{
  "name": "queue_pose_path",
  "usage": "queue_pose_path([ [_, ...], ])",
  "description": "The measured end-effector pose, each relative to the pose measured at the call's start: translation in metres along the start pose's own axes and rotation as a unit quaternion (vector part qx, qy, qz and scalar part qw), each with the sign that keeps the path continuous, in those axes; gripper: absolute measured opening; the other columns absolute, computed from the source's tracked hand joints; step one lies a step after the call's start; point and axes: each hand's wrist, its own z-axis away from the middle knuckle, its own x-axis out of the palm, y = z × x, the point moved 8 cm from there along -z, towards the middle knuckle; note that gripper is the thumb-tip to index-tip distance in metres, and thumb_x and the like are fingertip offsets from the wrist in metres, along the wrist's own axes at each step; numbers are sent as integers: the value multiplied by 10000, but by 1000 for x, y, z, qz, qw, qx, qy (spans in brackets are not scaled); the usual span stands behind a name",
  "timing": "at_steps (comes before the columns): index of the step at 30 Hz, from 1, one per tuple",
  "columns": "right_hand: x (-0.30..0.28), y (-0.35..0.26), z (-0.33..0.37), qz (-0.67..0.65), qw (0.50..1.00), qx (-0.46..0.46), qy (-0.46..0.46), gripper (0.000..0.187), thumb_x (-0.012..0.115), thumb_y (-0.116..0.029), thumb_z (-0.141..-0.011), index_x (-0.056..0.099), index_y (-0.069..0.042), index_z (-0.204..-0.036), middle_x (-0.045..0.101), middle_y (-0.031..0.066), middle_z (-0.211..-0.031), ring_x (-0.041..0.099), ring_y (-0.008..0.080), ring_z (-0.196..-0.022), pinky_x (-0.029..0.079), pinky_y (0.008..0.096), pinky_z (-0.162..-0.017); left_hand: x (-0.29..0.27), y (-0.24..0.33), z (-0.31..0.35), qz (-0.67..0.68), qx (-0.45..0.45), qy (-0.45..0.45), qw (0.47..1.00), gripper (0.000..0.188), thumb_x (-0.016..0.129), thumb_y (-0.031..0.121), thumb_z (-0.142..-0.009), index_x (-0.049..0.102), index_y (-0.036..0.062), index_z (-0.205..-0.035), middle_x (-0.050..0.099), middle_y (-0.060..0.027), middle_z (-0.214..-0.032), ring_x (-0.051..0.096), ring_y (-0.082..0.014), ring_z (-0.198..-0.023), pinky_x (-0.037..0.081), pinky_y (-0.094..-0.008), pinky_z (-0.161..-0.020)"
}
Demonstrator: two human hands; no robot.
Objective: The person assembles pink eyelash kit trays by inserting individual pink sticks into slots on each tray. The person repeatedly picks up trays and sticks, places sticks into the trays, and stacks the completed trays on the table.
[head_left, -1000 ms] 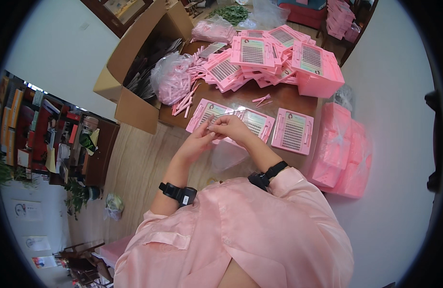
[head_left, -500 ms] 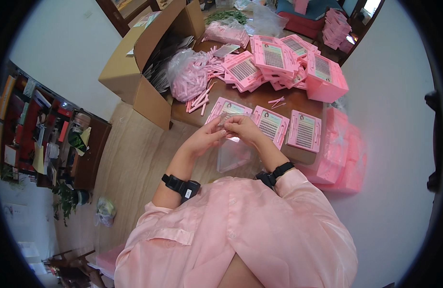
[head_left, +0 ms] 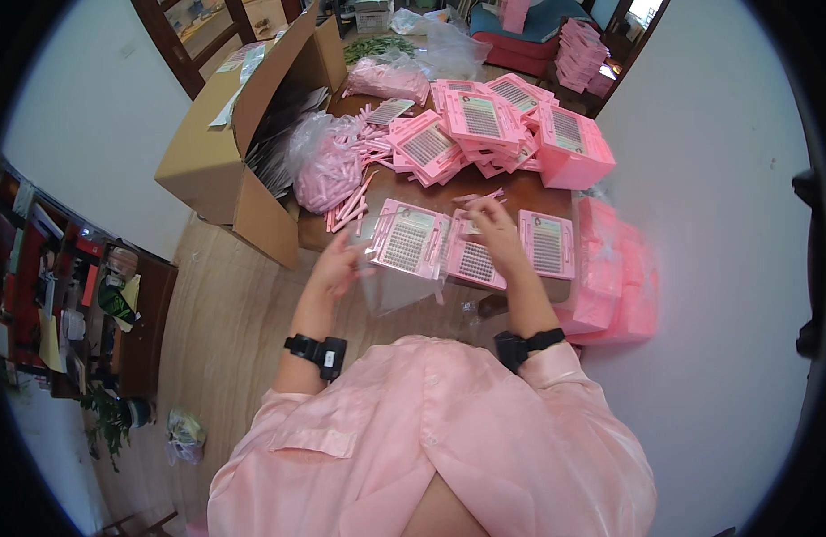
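Note:
My left hand, fingers apart and empty, is beside the left edge of a pink eyelash tray with rows of dark lash clusters. A clear plastic cover lies about this tray and hangs past the table's front edge. Over the middle eyelash tray reaches my right hand, fingers bent but apart, hiding part of it. Its fingertips are close to small pink tweezers; whether they touch cannot be made out. A third eyelash tray lies to the right.
On the brown table, pink trays are heaped at the back. A bag of pink tubes and loose pink tubes lie left, beside an open cardboard box. Pink packs stand off the right edge.
My hands, together over the left tray before, have parted: the left moved left, the right moved right over the middle tray. The view has shifted, with the table further left.

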Motion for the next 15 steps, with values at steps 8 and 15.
queue_pose_path([
  [8,-119,94,-31,-114,978,177,-4,136,416,-202,-1076,458,-137,-964,609,161,-1355,667,246,-1130,594,307,-757,-82,18,59,35,41,122,991,664,524,133,-1025,173,167,-1588,481,-193,-1457,624,-297,-1150,597,-446,-840],
  [15,-212,193,-42,-43,952,296,64,148,436,-174,-1066,507,-75,-1151,680,112,-1194,703,220,-996,597,296,-698,-64,4,84,9,23,160,987,629,468,107,-1036,172,165,-1589,473,-205,-1467,630,-306,-1143,595,-459,-839],
])
